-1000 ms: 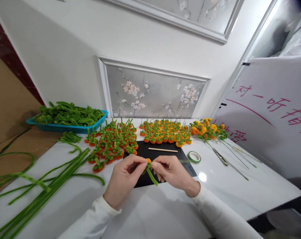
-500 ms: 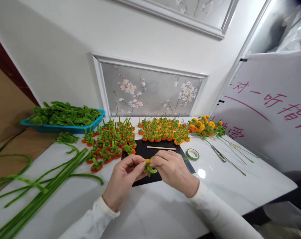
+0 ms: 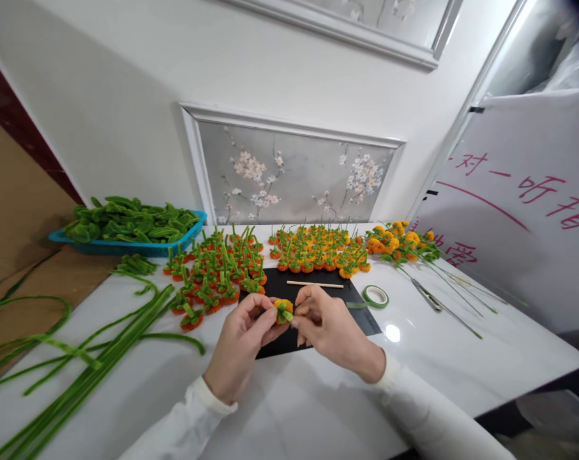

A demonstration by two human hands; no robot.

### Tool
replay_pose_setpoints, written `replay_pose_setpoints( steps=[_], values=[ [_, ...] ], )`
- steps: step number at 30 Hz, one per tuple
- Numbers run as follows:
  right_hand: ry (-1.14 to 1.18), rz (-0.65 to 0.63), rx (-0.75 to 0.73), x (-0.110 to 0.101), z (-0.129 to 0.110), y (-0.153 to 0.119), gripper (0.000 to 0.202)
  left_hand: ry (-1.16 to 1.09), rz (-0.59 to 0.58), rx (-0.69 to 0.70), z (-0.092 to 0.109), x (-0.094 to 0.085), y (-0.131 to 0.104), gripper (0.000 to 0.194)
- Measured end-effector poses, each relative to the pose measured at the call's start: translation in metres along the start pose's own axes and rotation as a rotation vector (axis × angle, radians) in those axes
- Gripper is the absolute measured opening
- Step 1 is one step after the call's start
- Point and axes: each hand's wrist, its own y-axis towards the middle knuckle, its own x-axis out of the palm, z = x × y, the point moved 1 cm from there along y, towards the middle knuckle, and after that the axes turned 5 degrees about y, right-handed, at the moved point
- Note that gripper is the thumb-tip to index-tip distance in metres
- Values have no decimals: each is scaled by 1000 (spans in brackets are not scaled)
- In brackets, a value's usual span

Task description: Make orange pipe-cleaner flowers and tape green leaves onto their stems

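The left hand (image 3: 241,338) pinches 1 orange-yellow blossom (image 3: 282,304) between thumb and fingers, above the front of the black mat (image 3: 279,345). The right hand (image 3: 336,333) has its fingertips bunched at the green piece (image 3: 285,314) under the blossom; I cannot tell whether they are clamped on it or merely beside it. The step in hand looks like shaping that green piece, and the next move seems to call for a steady left pinch and small, light pressure from the right.

Across the mat lies 1 pale stick (image 3: 315,284); at its right edge, 1 roll of green tape (image 3: 385,298). Farther out stand orange-red flowers (image 3: 207,281) on the left and mostly yellow flowers (image 3: 313,249) in the centre, too crowded to count. Outermost are 1 metal tool (image 3: 429,297) on the right and 1 blue basket (image 3: 188,241) of uncountable green leaves (image 3: 131,220) on the left.
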Motion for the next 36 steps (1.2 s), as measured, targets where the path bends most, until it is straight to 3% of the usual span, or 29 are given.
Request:
replay_pose_setpoints(
  steps=[7,11,22,28,36],
  values=[
    [24,-26,-11,-9,-4,0,5,319,-14,114,-5,-12,12,20],
    [134,-72,114,-11,1,2,23,380,-39,228,-5,-12,13,12],
    [214,-109,213,-5,12,4,11,465,-11,210,-13,-10,12,10],
    [236,-38,190,0,13,5,12,455,-19,208,-14,-11,13,13],
    [459,126,230,12,11,7,32,371,5,148,-16,-9,15,15]
  ],
)
